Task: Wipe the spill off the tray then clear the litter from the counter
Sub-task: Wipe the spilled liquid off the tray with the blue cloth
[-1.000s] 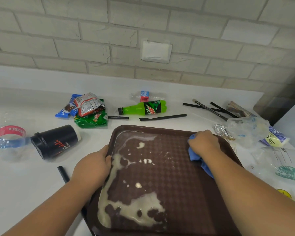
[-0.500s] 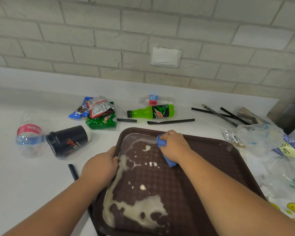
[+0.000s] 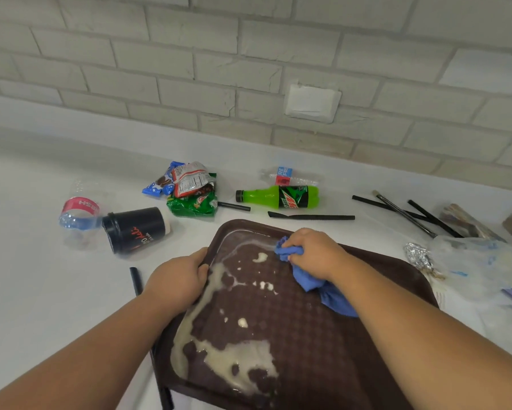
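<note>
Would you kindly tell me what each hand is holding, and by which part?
The right hand grips the blue cloth by its bunched upper end; the left hand holds the brown tray by its left rim.

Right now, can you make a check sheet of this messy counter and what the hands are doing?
Surface: white counter, littered.
Job's things: brown tray holds a pale spill along its left and near parts; blue cloth at its far end.
Clutter: green bottle, tipped black cup, snack wrappers, black straws, foil.
Hands: left hand grips the tray's left rim; right hand grips the cloth.
Cables: nothing seen.
Surroundings: grey brick wall, white wall plate.
</note>
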Tool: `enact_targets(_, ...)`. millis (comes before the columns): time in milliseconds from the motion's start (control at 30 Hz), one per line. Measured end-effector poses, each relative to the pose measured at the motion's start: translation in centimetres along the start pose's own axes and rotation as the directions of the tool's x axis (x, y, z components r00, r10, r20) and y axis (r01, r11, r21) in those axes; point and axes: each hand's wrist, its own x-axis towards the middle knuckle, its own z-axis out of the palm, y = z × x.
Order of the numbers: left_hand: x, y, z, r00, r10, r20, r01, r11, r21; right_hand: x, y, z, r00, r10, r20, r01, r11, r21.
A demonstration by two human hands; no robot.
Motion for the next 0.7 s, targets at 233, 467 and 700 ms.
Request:
enact_targets(233, -0.1, 0.1, -0.3, 1.000, 0.000, 0.021, 0.000, 1.000, -0.008, 0.7, -1.0, 1.0, 0.998, -0.067, 0.014, 0.067, 0.998, 0.003)
enact_targets(467, 0.0, -0.4, 0.2, 1.000, 0.019, 0.001, -0.019, 0.998, -0.056, 1.0, -1.9, 1.2, 0.997, -0.076, 0.015, 0.077, 0.996, -0.033)
enact_targets(700, 0.1, -0.6, 0.3, 1.000, 0.018, -0.017, -0.019, 0.997, -0.077, 1.2, -3.0, 1.9, 0.997, -0.069, -0.031, 0.065, 0.992, -0.107)
